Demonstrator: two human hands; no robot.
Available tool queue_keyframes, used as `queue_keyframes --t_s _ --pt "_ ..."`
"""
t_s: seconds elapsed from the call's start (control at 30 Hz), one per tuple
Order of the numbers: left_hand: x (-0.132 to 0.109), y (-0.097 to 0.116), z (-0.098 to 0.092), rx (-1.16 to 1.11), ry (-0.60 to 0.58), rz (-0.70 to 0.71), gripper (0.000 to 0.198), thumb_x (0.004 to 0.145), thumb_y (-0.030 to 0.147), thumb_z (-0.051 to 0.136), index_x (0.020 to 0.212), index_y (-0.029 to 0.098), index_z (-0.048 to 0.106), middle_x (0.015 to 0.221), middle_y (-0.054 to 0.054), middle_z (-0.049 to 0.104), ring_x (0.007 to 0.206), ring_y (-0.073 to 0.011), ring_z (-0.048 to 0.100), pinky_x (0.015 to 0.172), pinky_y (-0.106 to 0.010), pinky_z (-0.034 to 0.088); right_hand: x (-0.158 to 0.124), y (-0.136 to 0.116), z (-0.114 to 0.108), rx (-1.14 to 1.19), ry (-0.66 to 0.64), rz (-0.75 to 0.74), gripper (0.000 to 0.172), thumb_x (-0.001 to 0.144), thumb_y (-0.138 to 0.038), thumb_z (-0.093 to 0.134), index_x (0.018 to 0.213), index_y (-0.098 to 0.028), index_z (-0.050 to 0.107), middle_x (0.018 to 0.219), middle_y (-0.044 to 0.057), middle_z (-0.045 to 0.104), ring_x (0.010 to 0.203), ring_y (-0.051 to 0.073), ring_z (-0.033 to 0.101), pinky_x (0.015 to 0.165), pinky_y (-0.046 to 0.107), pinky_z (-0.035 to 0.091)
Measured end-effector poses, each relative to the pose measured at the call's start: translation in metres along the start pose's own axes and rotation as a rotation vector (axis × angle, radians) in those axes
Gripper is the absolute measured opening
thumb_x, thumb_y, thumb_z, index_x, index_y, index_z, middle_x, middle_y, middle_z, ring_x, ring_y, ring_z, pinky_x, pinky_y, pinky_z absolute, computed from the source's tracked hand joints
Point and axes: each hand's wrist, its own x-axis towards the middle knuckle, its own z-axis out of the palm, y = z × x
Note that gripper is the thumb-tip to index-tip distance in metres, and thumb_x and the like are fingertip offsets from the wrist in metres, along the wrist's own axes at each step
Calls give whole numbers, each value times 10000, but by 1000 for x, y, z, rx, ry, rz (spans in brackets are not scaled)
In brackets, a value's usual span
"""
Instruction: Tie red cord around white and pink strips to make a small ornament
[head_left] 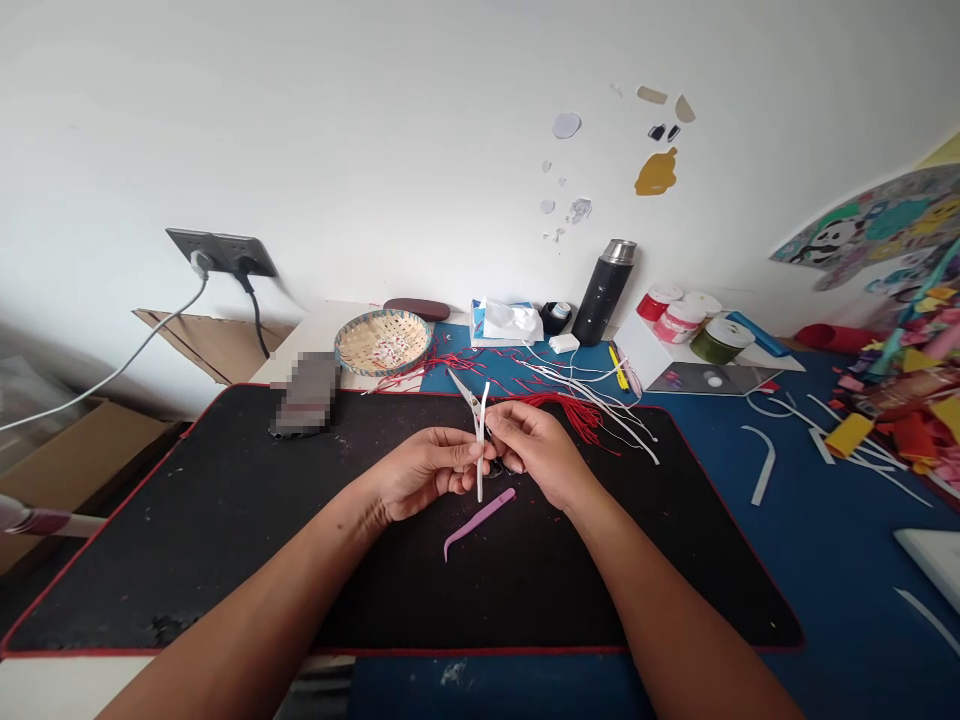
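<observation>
A narrow white strip (481, 482) stands nearly upright above the black mat, with its top end sticking out past my fingers. My left hand (431, 468) pinches it between thumb and forefinger. Closed at the strip's right side is my right hand (536, 445), its fingertips pressed together against it. Just behind my hands are scissors (466, 394), blades pointing up and left, their dark handles partly hidden by my fingers; whether they touch the right hand I cannot tell. Purple tweezers (480, 522) with a bent tip lie on the mat just below.
Behind the mat (247, 560) are a woven basket (384, 345), red cords (577, 415), white cords (619, 405), a tissue pack (510, 322) and a black flask (604, 295). Thread spools (721, 342) stand at right, near loose white strips (763, 468) and colourful paper pieces (907, 400).
</observation>
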Motion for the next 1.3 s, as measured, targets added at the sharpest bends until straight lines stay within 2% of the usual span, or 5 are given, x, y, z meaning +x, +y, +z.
queue_keyframes --t_s 0.3,0.47,0.73,0.9,1.3 --pt "1 -1 -1 11 1 0 398 679 356 992 926 82 844 799 -69 744 573 -53 592 580 -140 522 0 -2 1 30 -14 17 404 815 -532 830 919 -171 682 677 -14 657 464 63 442 452 230 287" --pt "1 -1 -2 5 3 3 377 683 354 990 902 85 843 795 -66 739 574 -55 597 568 -136 517 -1 -3 1 44 -28 -7 375 838 -511 821 902 -173 675 688 -17 651 457 55 429 448 230 279" --pt "4 0 -4 -44 78 58 400 652 330 1010 916 83 840 813 -69 748 611 -66 624 604 -143 537 -3 -5 0 72 -68 -29 384 892 -550 766 888 -172 702 658 -33 572 460 58 414 452 235 270" --pt "6 0 -3 -65 117 141 355 645 325 1010 824 81 825 744 -57 718 627 -81 612 610 -160 521 -3 -4 0 45 -82 -30 403 922 -570 722 897 -168 721 638 -36 551 454 62 416 455 238 267" --pt "6 4 2 -17 193 376 330 678 316 987 888 100 851 775 -82 752 691 -126 653 655 -211 523 -3 -3 2 -45 -59 6 446 839 -610 787 836 -187 645 661 -33 575 497 83 424 483 250 316"
